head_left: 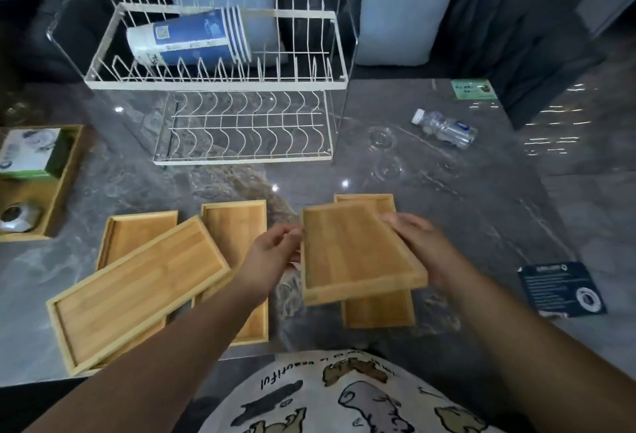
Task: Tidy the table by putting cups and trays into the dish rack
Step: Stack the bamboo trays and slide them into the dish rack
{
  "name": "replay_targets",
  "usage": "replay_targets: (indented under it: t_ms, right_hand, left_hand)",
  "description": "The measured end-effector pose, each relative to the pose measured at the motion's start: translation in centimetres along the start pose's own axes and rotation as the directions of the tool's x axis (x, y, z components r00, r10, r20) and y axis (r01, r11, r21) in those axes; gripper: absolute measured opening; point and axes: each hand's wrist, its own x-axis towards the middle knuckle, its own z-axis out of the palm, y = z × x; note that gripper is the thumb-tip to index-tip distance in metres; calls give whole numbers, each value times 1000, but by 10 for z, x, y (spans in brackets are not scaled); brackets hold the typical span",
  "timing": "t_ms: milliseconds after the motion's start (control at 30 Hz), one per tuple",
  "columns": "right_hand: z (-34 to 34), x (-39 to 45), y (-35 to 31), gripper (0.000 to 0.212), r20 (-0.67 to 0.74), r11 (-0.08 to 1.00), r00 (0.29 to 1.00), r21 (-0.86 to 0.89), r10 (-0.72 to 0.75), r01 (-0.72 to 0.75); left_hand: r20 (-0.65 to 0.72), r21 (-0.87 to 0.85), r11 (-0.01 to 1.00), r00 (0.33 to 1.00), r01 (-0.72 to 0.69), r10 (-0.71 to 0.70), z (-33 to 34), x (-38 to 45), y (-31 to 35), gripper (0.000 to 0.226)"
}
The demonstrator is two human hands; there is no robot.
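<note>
A two-tier white wire dish rack (213, 81) stands at the back of the dark marble table. A stack of blue paper cups (192, 38) lies on its side in the upper tier; the lower tier holds nothing. My right hand (418, 243) grips a bamboo tray (354, 253) by its right edge, lifted and tilted above another bamboo tray (378, 308). My left hand (275, 253) is at the held tray's left edge with fingers curled; whether it grips is unclear. Three more bamboo trays lie at the left: a large slanted tray (137, 288), a tray under it (134, 233) and a tray beside it (234, 226).
A plastic bottle (444, 128) lies on its side at the right back. A wooden box (65, 185) with a carton and a metal item sits at the left edge. A dark leaflet (564, 290) lies at the right, a green card (473, 88) at the back. Sofa cushions lie behind.
</note>
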Motion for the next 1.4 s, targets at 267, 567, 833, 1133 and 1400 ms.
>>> replay_targets:
  t_ms: [267,567,833,1133,1400]
  right_hand:
    - [-31,8,61,29,-122,735,950,-664,-286,136]
    - [-46,39,89,20,-120,521,964,-853,-239,23]
    - [-44,50,90,17,-121,528,976,-849,-181,-8]
    - [-45,55,94,38,-185,547,982,-827,-47,-130]
    - [-30,61,93,37,-202,550,979,-819,-8,-164]
  left_hand:
    - [-32,620,785,999,-6,34,62,25,-27,42]
    - [-47,827,562,997,2,66,95,44,-49,18]
    - [-78,839,542,996,48,33,99,55,-55,25]
    - [-76,827,551,993,116,-95,98,51,-66,31]
    - [-86,790,596,988,144,-125,86,54,-67,28]
